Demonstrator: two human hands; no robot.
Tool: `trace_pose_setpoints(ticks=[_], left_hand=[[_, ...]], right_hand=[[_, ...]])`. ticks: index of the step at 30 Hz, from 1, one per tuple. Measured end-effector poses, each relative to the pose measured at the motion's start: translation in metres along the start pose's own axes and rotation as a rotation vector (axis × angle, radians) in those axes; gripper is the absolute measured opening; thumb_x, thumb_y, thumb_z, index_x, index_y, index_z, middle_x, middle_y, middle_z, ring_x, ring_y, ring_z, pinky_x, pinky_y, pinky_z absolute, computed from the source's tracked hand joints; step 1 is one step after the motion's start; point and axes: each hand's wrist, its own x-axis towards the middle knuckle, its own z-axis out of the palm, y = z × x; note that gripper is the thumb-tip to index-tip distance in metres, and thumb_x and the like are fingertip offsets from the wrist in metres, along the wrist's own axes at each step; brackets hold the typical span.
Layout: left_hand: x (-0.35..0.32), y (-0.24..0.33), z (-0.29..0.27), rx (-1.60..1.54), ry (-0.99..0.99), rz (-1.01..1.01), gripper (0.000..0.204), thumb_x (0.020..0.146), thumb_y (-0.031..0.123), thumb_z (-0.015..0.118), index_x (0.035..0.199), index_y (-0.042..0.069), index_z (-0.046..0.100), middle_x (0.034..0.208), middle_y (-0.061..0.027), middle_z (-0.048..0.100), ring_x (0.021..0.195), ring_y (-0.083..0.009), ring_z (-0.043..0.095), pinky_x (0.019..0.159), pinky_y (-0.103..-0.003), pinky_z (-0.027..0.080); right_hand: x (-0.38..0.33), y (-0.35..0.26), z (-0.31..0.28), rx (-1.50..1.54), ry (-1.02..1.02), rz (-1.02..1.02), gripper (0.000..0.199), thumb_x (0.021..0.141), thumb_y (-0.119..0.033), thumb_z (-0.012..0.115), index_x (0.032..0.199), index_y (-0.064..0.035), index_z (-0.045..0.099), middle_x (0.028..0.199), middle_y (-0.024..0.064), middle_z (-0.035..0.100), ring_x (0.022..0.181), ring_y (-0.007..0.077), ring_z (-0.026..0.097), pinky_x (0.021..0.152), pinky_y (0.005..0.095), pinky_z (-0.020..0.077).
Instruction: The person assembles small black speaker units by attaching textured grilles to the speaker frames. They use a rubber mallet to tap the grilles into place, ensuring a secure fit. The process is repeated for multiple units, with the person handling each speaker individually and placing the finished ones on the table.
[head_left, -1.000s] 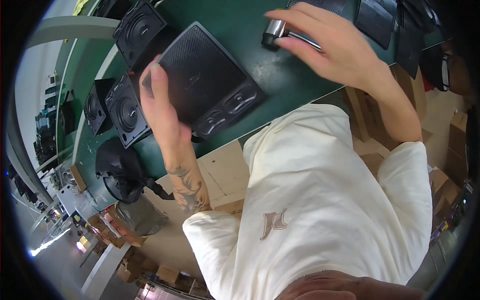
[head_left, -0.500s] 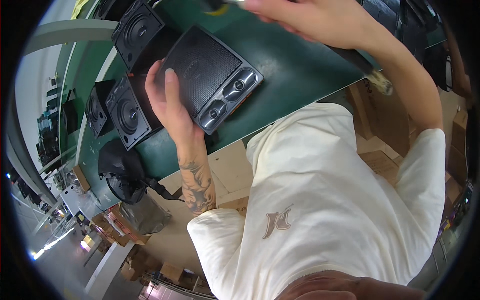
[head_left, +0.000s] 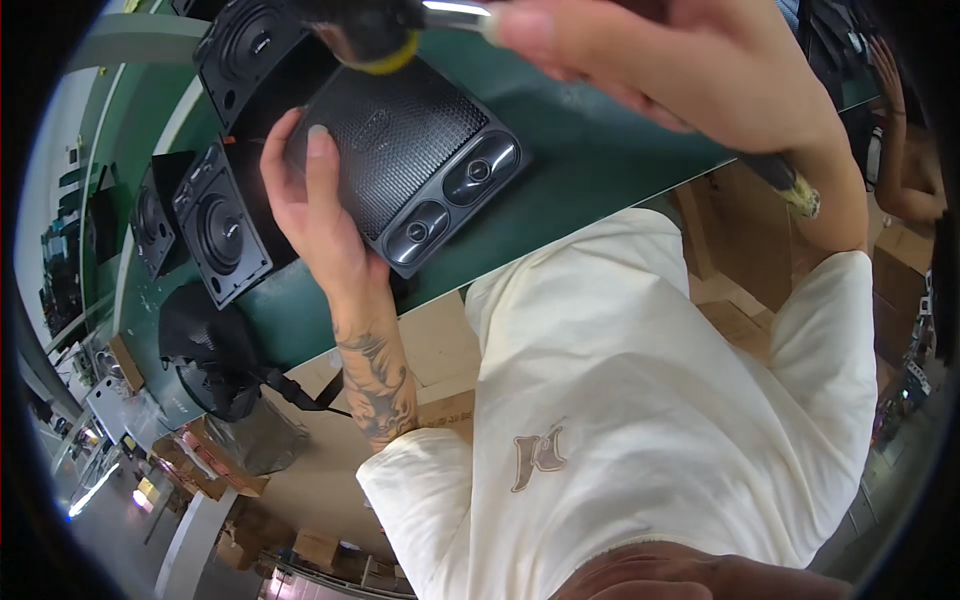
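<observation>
A black speaker box (head_left: 400,150) with a mesh grille and two oval chrome-rimmed drivers lies on the green table (head_left: 590,150). My left hand (head_left: 320,205) grips its left side, thumb on the grille and fingers around the edge. My right hand (head_left: 620,55) is closed around the handle of a mallet (head_left: 365,35), raised above the table. The mallet's dark, yellow-edged head hangs over the far end of the speaker, blurred, and whether it touches cannot be made out. Behind my right wrist, the worn yellowish handle end sticks out.
Several open-fronted speaker cabinets (head_left: 222,235) with round cones stand to the left. A black bag (head_left: 205,340) with a strap lies at the table's left end. Cardboard boxes (head_left: 745,230) are below the table edge. Another person's arm (head_left: 905,150) shows at the far right.
My right hand has brought the mallet head lower and nearer, over the speaker's far part. My left hand keeps its hold. The view has shifted slightly, and another person's arm shows at right.
</observation>
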Motion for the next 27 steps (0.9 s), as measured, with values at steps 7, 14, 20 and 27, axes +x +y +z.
trace_pose_setpoints(ticks=[7, 14, 20, 27], left_hand=[[0.004, -0.002, 0.001, -0.015, -0.010, 0.001, 0.039, 0.100, 0.011, 0.066, 0.135, 0.000, 0.054, 0.123, -0.0106, 0.064, 0.108, -0.0155, 0.062, 0.099, -0.030, 0.049], [0.004, -0.005, -0.003, -0.064, -0.014, 0.012, 0.040, 0.099, 0.012, 0.069, 0.135, 0.000, 0.056, 0.121, -0.0089, 0.064, 0.107, -0.0144, 0.061, 0.098, -0.029, 0.048], [0.004, -0.006, -0.002, -0.118, -0.042, 0.024, 0.040, 0.098, 0.011, 0.072, 0.133, 0.001, 0.057, 0.117, -0.0075, 0.065, 0.106, -0.0132, 0.061, 0.096, -0.027, 0.048], [0.008, -0.018, -0.024, -0.069, -0.116, 0.071, 0.044, 0.096, 0.005, 0.066, 0.138, -0.001, 0.055, 0.124, -0.0122, 0.066, 0.108, -0.0184, 0.068, 0.096, -0.031, 0.056]], right_hand=[[-0.028, 0.062, 0.033, 0.041, 0.008, -0.099, 0.031, 0.099, -0.008, 0.066, 0.128, 0.0026, 0.070, 0.082, 0.0035, 0.071, 0.063, 0.0066, 0.056, 0.055, 0.0218, 0.0397], [-0.035, 0.027, 0.013, 0.074, 0.031, 0.045, 0.036, 0.093, -0.012, 0.067, 0.123, 0.0085, 0.070, 0.082, 0.0090, 0.069, 0.064, 0.0099, 0.058, 0.056, 0.0240, 0.0397], [-0.024, 0.042, 0.037, 0.016, -0.096, -0.064, 0.034, 0.093, -0.008, 0.069, 0.123, 0.0078, 0.070, 0.085, 0.0121, 0.070, 0.067, 0.0171, 0.061, 0.060, 0.0290, 0.0437], [-0.002, 0.019, 0.050, 0.057, -0.121, -0.178, 0.032, 0.094, -0.005, 0.069, 0.124, 0.0054, 0.070, 0.093, 0.0149, 0.074, 0.073, 0.0170, 0.067, 0.064, 0.0283, 0.0480]])
